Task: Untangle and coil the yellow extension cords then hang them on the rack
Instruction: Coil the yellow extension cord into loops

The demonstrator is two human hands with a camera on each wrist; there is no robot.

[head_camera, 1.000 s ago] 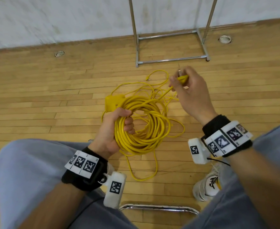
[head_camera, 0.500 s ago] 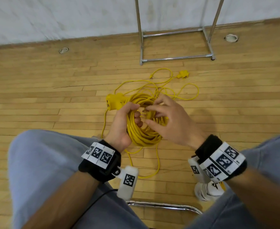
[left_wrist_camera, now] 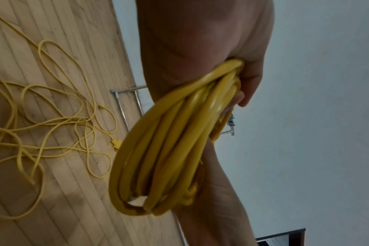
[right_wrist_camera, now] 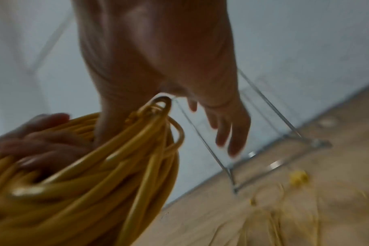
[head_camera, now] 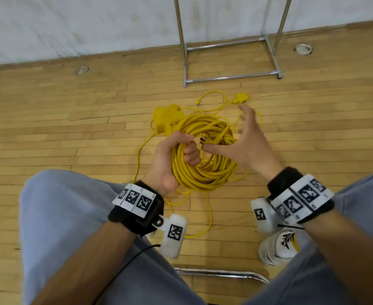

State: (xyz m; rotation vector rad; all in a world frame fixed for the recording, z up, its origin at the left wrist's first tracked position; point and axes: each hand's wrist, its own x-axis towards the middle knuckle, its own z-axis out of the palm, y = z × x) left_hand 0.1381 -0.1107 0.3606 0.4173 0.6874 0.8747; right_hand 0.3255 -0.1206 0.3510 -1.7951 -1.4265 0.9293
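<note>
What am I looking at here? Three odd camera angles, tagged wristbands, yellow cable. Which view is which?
No machine: a person with a camera on the head and one on each wrist. The head view looks down at both hands. The left hand grips a coil of thick yellow extension cord, seen close in the left wrist view. The right hand is open beside the coil, holding nothing. A thinner yellow cord lies tangled on the wooden floor. The chrome tube rack stands by the wall.
</note>
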